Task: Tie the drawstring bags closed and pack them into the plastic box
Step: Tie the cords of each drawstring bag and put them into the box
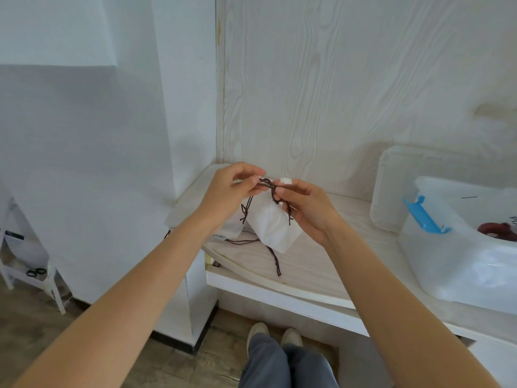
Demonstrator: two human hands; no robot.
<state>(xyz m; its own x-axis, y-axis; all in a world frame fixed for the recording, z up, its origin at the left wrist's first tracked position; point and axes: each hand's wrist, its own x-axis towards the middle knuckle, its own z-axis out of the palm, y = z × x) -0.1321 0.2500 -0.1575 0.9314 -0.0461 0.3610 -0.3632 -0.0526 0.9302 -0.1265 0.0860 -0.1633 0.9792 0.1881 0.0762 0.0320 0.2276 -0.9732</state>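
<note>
A small white drawstring bag [272, 225] hangs from its dark brown cord [269, 184] above the pale wooden shelf [321, 264]. My left hand [228, 191] pinches the cord on the left side of the bag's neck. My right hand [303, 204] pinches it on the right, and loose cord ends dangle below both hands. More white bags [195, 208] lie stacked on the shelf behind my left hand, one with a cord trailing toward the front edge. The clear plastic box [458, 247] with a blue latch [423, 215] stands open at the right.
The box's clear lid [391, 189] leans against the wood-grain back wall. A dark red object [496, 229] lies inside the box. A white wall closes off the left. Below left stands a white rack [30, 273] with black scissors. My shoes show on the floor.
</note>
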